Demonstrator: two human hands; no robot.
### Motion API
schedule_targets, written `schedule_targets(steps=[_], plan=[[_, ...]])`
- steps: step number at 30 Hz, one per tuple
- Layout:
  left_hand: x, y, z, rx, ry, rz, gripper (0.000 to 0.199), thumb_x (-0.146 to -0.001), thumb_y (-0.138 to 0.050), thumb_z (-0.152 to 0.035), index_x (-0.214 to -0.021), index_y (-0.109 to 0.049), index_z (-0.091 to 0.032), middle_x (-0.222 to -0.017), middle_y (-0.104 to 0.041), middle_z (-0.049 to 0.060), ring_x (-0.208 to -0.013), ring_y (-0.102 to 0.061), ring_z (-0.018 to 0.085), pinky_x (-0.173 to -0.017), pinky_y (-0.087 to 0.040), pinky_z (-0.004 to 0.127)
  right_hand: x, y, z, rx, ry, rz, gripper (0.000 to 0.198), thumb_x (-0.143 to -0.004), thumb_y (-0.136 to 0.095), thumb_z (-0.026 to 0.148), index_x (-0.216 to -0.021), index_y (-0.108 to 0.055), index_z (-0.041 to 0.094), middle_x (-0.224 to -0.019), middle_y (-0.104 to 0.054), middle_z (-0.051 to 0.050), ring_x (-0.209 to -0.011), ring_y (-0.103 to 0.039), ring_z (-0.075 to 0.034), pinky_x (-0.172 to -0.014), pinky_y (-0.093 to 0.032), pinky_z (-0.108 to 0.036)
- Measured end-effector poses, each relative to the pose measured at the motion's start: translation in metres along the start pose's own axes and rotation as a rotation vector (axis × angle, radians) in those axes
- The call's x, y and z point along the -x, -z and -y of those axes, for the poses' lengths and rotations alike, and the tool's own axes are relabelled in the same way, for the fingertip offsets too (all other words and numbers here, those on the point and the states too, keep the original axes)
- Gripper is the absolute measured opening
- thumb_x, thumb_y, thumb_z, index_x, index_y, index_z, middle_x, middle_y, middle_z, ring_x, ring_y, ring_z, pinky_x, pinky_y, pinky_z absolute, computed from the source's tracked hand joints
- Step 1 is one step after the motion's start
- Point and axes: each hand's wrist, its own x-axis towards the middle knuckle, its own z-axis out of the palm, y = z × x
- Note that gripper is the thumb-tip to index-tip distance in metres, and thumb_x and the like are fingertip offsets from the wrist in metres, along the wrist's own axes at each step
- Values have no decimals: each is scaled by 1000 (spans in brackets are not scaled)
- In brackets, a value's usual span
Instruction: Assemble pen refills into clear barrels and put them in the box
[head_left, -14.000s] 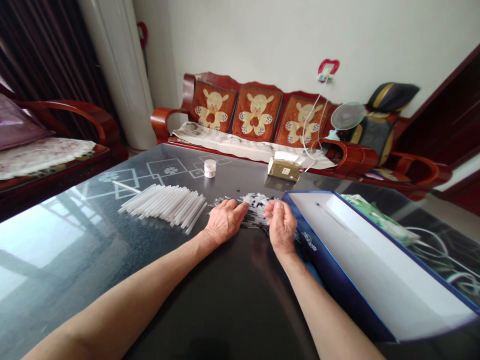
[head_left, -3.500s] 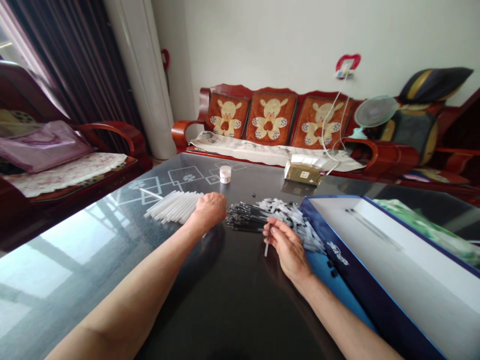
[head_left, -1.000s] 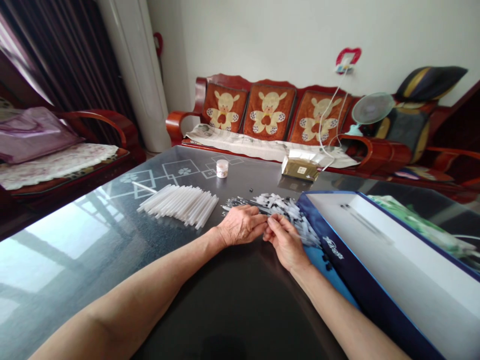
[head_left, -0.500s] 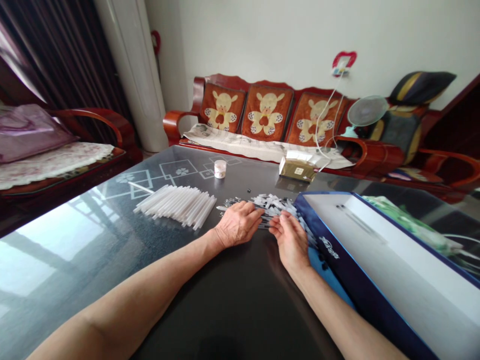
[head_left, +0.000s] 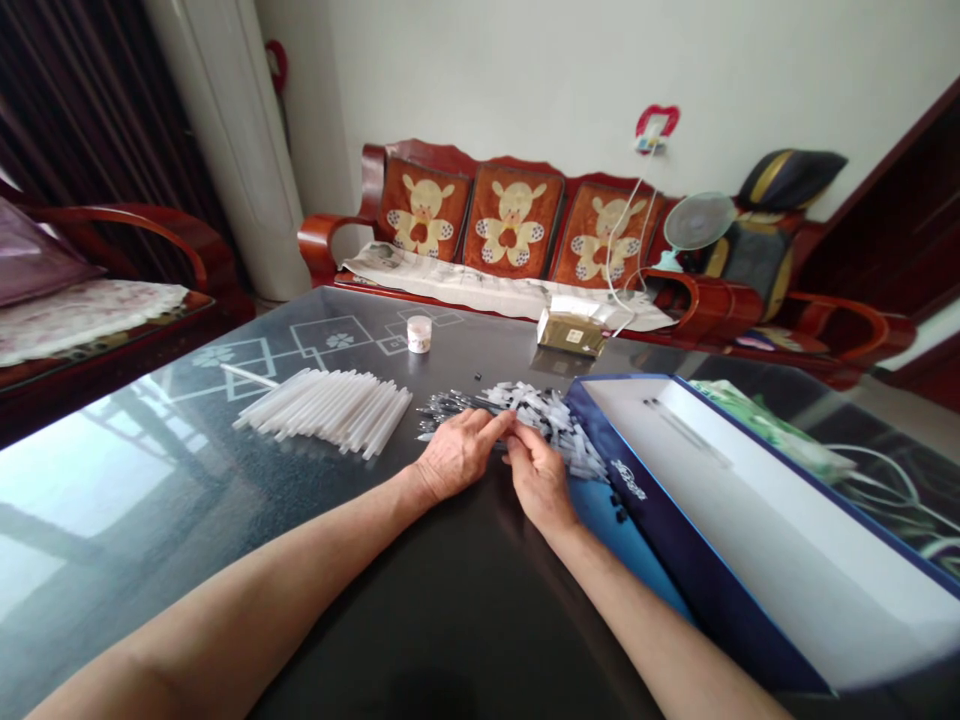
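Observation:
My left hand (head_left: 459,452) rests at the near side of a pile of thin pen refills (head_left: 448,403), its fingers curled and index finger reaching right. My right hand (head_left: 541,484) meets it fingertip to fingertip, thumb and fingers pinched together. Whatever the two sets of fingers hold is hidden or too small to make out. Behind and right of them lie many small whitish translucent plastic pieces (head_left: 538,404), mixed with dark refills. To the left, a row of white pen barrels (head_left: 330,408) lies side by side on the dark glossy table (head_left: 420,610).
A long blue box with a white inside (head_left: 757,520) stands at the right, holding thin clear pens (head_left: 686,430). Small black bits (head_left: 619,512) lie beside it on a blue surface. Farther back are a small white tub (head_left: 419,335), a tissue box (head_left: 570,333) and a green plastic bag (head_left: 765,425).
My right hand has moved left and its fingertips now meet my left hand's; they were slightly apart before. The view has turned a little to the right.

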Motion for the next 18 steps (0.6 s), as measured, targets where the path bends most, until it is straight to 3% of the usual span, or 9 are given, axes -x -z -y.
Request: schedule_targets(steps=[3, 6, 13, 18], plan=[[0, -2, 2, -26, 21, -19, 42, -90, -39, -12, -129, -52, -19, -90, -61, 6, -79, -56, 19, -76, -51, 30, 0, 0, 1, 136, 159, -15, 33, -89, -49, 30, -117, -63, 21, -114, -67, -9, -101, -64, -23, -85, -55, -38], [-1, -2, 2, -27, 23, -20, 41, -91, -38, -13, -128, -54, -20, -91, -61, 6, -79, -56, 19, -75, -51, 30, -9, 15, 2, 297, 223, -64, 28, -85, -50, 25, -107, -67, 20, -104, -68, -10, -95, -65, -22, -82, -55, -36], [-2, -3, 6, -16, 79, -34, 36, -93, -37, -16, -122, -57, -19, -85, -60, 5, -77, -57, 18, -74, -50, 29, -47, 86, 11, 733, 78, 10, 21, -72, -54, 19, -83, -72, 21, -80, -70, -4, -69, -65, -16, -71, -52, -29], [-2, -2, 5, -16, 82, -46, 28, -98, -37, -30, -106, -62, -19, -79, -61, 4, -73, -59, 17, -68, -48, 27, -45, 96, 17, 812, 47, 267, 17, -71, -59, 22, -80, -73, 21, -76, -68, -2, -66, -63, -16, -66, -48, -26]])
